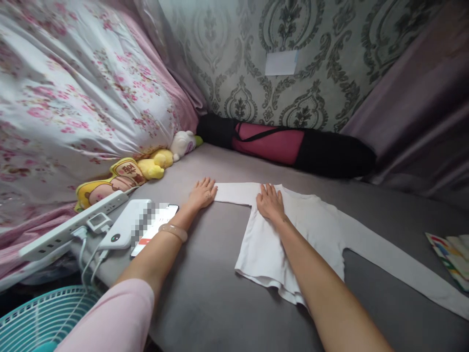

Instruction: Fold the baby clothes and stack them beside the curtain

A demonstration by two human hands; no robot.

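A white long-sleeved shirt (308, 220) lies spread on the grey bed surface (205, 283), its right-hand sleeve stretching out to the frame's edge. My left hand (203, 192) rests flat at the cuff of the left-hand sleeve, fingers extended. On the shirt's shoulder, where that sleeve joins the body, my right hand (270, 201) presses down with its fingers stretched out. Neither hand is wrapped around the cloth. Part of the shirt's lower body is hidden behind my right forearm.
Left of my arm lie a phone (156, 227), a white power bank (126, 222) and a power strip (75, 222) with cables. Plush toys (154, 164) line the floral curtain. A black and red long bag (271, 144) lies along the wall. A teal fan (44, 318) stands lower left; booklets (449, 256) lie right.
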